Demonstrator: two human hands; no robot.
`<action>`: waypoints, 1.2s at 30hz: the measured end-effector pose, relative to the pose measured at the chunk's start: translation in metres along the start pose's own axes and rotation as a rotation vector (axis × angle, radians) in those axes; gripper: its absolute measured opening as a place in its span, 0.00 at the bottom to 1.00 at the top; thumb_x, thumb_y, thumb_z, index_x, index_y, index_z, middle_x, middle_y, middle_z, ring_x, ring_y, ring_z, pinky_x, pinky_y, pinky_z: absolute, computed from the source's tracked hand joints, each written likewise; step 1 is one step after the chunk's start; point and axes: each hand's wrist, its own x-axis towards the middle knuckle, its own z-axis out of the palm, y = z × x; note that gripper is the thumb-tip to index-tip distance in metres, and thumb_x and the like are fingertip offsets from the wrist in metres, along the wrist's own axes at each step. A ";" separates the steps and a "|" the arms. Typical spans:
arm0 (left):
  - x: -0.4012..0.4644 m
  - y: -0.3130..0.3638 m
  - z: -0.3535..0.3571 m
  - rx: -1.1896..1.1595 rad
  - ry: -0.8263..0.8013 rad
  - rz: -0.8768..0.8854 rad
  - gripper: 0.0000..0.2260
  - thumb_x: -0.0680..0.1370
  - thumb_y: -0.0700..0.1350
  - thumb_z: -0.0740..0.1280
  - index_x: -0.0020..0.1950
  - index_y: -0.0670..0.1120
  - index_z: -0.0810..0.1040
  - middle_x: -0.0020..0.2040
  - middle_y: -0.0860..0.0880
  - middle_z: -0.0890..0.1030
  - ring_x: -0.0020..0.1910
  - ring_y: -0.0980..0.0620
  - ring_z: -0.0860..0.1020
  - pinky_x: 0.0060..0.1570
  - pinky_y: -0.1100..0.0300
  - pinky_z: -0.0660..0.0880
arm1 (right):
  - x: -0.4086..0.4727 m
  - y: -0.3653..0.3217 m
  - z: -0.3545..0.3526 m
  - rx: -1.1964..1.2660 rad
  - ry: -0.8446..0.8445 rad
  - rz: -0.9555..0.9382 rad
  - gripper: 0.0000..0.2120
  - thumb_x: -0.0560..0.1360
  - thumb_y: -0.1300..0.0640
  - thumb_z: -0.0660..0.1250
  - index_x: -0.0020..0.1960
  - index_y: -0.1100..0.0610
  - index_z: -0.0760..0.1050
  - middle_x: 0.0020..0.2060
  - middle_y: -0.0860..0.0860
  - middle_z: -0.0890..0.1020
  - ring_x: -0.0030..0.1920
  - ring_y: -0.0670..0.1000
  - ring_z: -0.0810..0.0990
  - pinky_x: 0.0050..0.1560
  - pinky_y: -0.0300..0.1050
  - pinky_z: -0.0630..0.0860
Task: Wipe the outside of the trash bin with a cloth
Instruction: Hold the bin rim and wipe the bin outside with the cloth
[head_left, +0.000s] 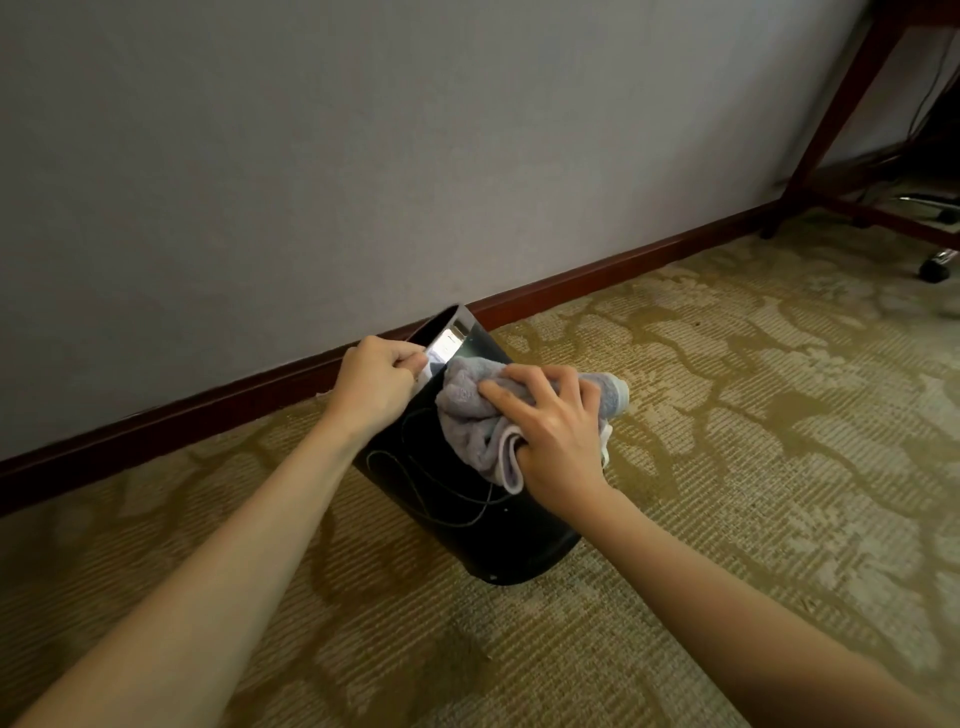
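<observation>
A black trash bin (457, 519) stands tilted on the carpet, its mouth leaning toward the wall. My left hand (374, 387) grips the bin's rim at the top left, fingers curled over the edge. A crumpled grey cloth (475, 415) lies pressed against the bin's upper outer side. My right hand (545, 431) covers the cloth with fingers spread and holds it against the bin. Thin scratch marks show on the bin's side below the cloth.
A patterned beige carpet (727, 415) covers the floor. A grey wall with a dark red baseboard (597, 273) runs just behind the bin. At the far right stand a dark red desk leg (831, 130) and a chair caster (935, 270).
</observation>
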 end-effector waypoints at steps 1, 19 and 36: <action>0.001 0.002 0.000 -0.007 -0.008 0.014 0.12 0.78 0.44 0.63 0.41 0.37 0.79 0.40 0.36 0.81 0.36 0.49 0.76 0.40 0.51 0.74 | -0.002 0.004 0.000 0.012 -0.011 -0.001 0.21 0.65 0.64 0.66 0.57 0.52 0.80 0.57 0.54 0.79 0.54 0.63 0.75 0.49 0.58 0.67; 0.004 0.015 -0.001 -0.033 -0.074 -0.076 0.13 0.78 0.44 0.63 0.39 0.39 0.81 0.32 0.44 0.80 0.33 0.47 0.77 0.37 0.58 0.71 | -0.053 0.036 -0.011 0.025 -0.146 0.126 0.23 0.65 0.69 0.75 0.57 0.52 0.81 0.57 0.55 0.79 0.53 0.62 0.74 0.49 0.60 0.69; 0.016 0.018 -0.013 -0.193 -0.242 -0.193 0.07 0.78 0.49 0.65 0.43 0.56 0.82 0.47 0.56 0.82 0.54 0.52 0.77 0.60 0.49 0.71 | -0.100 0.069 -0.013 -0.135 -0.367 -0.106 0.23 0.59 0.55 0.78 0.54 0.46 0.81 0.55 0.49 0.79 0.55 0.57 0.70 0.47 0.59 0.72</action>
